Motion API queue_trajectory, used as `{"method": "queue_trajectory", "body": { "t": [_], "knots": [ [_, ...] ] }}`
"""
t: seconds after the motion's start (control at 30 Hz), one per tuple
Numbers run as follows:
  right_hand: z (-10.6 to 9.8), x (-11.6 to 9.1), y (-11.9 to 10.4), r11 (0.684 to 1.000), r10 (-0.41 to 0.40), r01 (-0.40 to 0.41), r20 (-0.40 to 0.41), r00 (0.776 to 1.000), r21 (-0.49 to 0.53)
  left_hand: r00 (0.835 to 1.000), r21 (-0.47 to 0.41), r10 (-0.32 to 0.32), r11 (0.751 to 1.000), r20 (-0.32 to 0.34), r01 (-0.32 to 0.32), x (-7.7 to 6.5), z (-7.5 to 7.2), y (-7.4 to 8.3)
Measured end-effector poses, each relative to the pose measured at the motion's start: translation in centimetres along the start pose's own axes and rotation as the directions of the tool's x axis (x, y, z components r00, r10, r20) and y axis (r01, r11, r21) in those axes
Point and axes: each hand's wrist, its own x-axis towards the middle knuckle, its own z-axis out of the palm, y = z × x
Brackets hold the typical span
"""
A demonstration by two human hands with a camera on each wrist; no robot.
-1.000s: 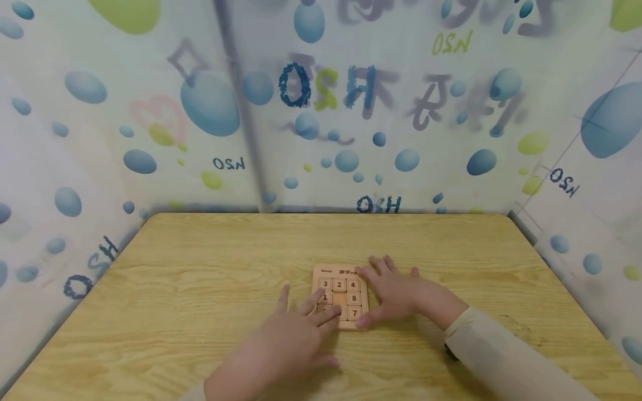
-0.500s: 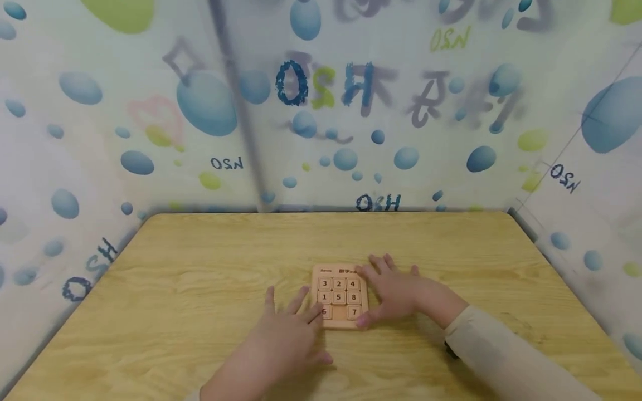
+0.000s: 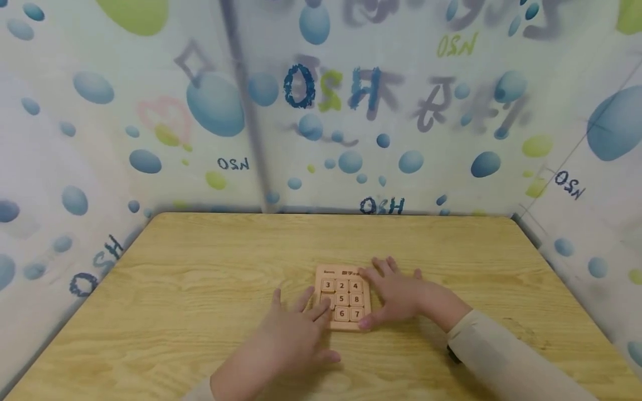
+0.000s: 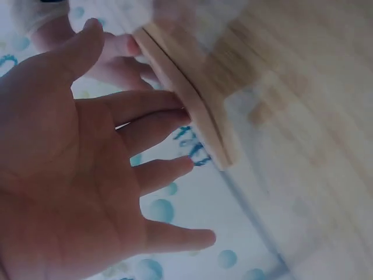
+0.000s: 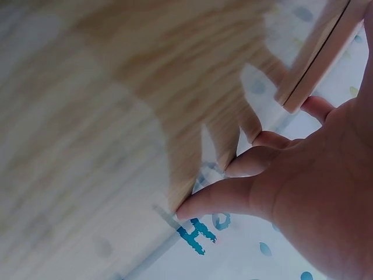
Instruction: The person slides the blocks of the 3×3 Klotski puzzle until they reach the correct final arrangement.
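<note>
A wooden sliding number puzzle [image 3: 346, 326] lies flat on the table, its visible tiles reading 3, 2, 4 on top, then 5 and 8, then 6 and 7. The person's left hand [image 3: 293, 334] comes in from the front left with fingers extended. Its fingertips press on the left column, hiding the numbers there below the 3. The right hand [image 3: 401, 292] braces the puzzle's right side, fingers spread, with the thumb at the lower right corner and a fingertip near the upper right one. In the left wrist view the fingertips meet the puzzle's edge [image 4: 186, 93].
The light wood-grain table [image 3: 210, 250] reaches back to a wall [image 3: 311, 184] printed with blue and green drops and lettering. Side walls stand close on the left and right.
The 5 tile slid up into the centre, then the 6 tile moved right into the bottom middle. The left fingertips drew back left, then returned over the left column. The right hand stayed put.
</note>
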Motion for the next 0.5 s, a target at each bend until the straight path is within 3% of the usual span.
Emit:
{"method": "queue_trajectory", "body": {
  "t": [0.17, 0.33, 0.5],
  "knots": [
    [-0.1, -0.1, -0.1, 1.0, -0.002, 0.002, -0.001, 1.0, -0.01, 0.999, -0.081, 0.009, 0.997, 0.035, -0.006, -0.3, -1.0, 0.1],
    [0.0, -0.2, 0.0, 1.0, -0.013, 0.013, 0.002, 1.0, -0.003, 0.998, -0.019, -0.03, 0.999, -0.048, 0.029, 1.7, -1.8, -0.6],
    [-0.1, -0.4, 0.1, 1.0, -0.018, 0.018, -0.001, 1.0, 0.0, 0.998, 0.012, -0.06, 0.998, -0.033, 0.061, 3.0, -1.4, -0.9]
  ]
}}
